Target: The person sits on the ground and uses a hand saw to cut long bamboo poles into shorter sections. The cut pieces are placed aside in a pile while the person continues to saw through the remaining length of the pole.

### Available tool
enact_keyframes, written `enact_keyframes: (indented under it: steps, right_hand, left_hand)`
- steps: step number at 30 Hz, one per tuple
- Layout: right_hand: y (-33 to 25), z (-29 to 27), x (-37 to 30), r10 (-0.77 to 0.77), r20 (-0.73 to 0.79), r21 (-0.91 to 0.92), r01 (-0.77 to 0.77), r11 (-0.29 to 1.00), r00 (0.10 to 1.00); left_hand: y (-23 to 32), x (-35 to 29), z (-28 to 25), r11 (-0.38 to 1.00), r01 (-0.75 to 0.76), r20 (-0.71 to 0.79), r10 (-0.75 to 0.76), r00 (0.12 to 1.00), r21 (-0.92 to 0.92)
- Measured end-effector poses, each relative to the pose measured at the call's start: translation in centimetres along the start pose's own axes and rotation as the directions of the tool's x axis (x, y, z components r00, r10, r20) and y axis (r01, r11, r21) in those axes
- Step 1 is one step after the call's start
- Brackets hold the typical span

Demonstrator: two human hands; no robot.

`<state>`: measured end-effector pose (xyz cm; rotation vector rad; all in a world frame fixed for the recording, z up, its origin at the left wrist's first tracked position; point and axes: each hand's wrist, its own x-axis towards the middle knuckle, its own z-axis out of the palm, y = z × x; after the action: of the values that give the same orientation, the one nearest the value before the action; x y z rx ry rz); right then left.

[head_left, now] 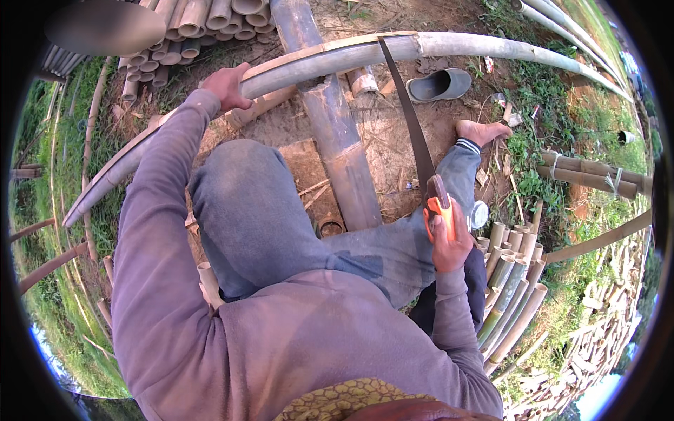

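A long bamboo pole (337, 58) runs across the far side of the view, resting over a thick bamboo log (344, 147) that points away from me. My left hand (228, 88) grips the pole left of that log. In my right hand (451, 242) is the orange handle of a hand saw (414, 126), fingers wrapped round it. The dark blade reaches up and away, its tip at the pole's upper edge, right of the log. Whether the teeth have cut into the bamboo I cannot tell.
Cut bamboo pieces (210, 21) are stacked at the far left, and more bamboo lengths (516, 281) stand at my right. A grey clog (439, 85) lies beyond my bare foot (483, 132). Tied bamboo poles (590, 175) lie at the right.
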<state>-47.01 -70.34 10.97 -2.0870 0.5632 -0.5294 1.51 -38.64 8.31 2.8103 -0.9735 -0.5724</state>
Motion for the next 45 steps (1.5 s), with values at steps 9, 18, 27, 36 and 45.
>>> enact_keyframes:
  steps: [9,18,27,36,45]
  right_hand:
    - [-0.2,-0.5,0.2,0.017,0.036,0.041,-0.019,0.999,0.999]
    - [-0.2,-0.4,0.6,0.019,0.047,0.055,-0.022,0.998,0.999]
    - [0.1,-0.6,0.5,0.024,0.012,0.055,-0.025,0.998,1.000]
    - [-1.3,-1.5,-0.8,0.238,-0.051,0.141,-0.229,0.963,0.970]
    - [0.4,-2.6,-4.9,0.335,-0.410,0.409,-0.157,0.899,0.848]
  left_hand:
    - [0.1,0.0,-0.4,1.000,0.016,0.041,-0.016,0.999,-0.008]
    - [0.3,0.0,-0.9,1.000,0.025,0.028,-0.025,0.999,0.006]
    - [0.4,-0.2,-0.8,0.999,0.052,0.039,-0.053,0.998,0.010]
    - [-0.1,-1.1,-0.3,0.998,0.015,-0.117,-0.008,0.993,0.061]
    - [1.3,-10.8,5.2,0.984,-0.006,-0.173,0.037,0.984,0.180]
